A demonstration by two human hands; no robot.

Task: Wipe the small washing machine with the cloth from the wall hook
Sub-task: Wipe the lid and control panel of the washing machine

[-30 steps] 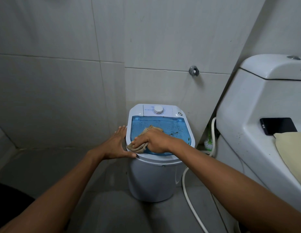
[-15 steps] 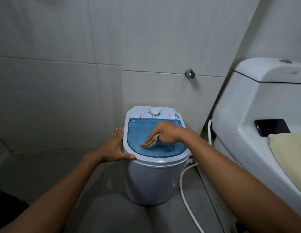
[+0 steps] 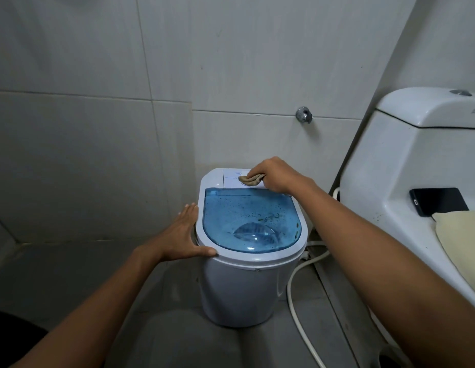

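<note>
A small white washing machine (image 3: 239, 293) with a see-through blue lid (image 3: 251, 221) stands on the floor by the tiled wall. Dark specks dot the lid. My right hand (image 3: 275, 174) grips a bunched tan cloth (image 3: 250, 180) and presses it on the white control panel at the back of the machine's top, covering the dial. My left hand (image 3: 183, 232) rests flat against the machine's left rim, fingers straight and thumb along the front edge.
A white toilet (image 3: 406, 166) stands close on the right, with a black phone (image 3: 438, 201) and a cream cloth (image 3: 464, 240) on its seat. A white hose (image 3: 297, 293) runs down the floor to the right of the machine. A chrome wall fitting (image 3: 304, 114) sticks out above it.
My right hand has carried the cloth from the front of the blue lid, across its middle, up to the control panel. My left hand has stayed on the left rim.
</note>
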